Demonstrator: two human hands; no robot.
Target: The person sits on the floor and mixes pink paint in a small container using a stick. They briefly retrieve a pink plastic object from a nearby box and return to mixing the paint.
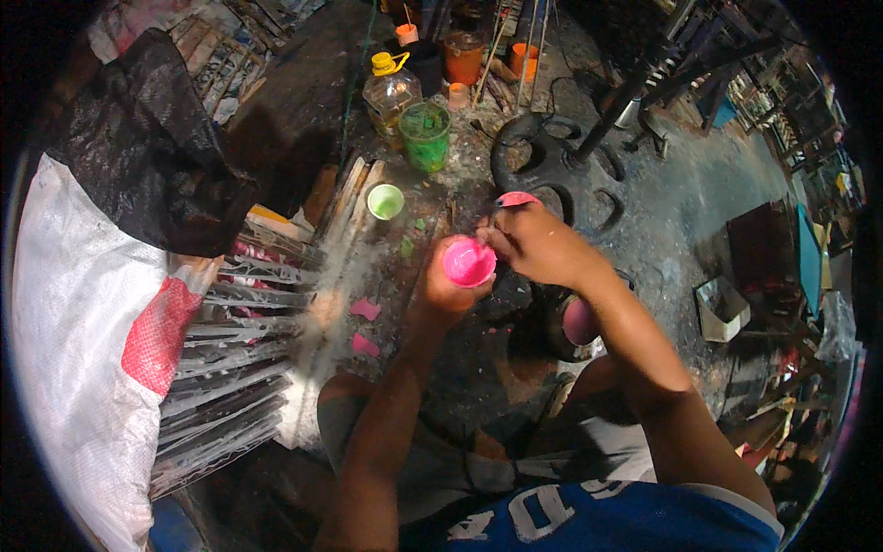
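Note:
In front of me, my left hand (445,287) is wrapped round a small cup of bright pink paint (469,264), its mouth facing up. My right hand (529,241) is closed in a pinch at the cup's far rim. What its fingers grip is too small and hidden to name. A flat pink piece (518,198) with a dark edge shows just beyond the knuckles; I cannot tell whether the hand holds it. Two pink scraps (365,308) lie on the floor to the left. A pale green cup (385,202) with green paint stands beyond my left hand.
A green tub (425,136), a yellow-capped jug (391,92) and orange containers (463,58) stand at the far side. A black wheel-like base (524,138) with a pole lies beyond my right hand. Grey-coated slats (239,359) and a white sack (83,340) fill the left.

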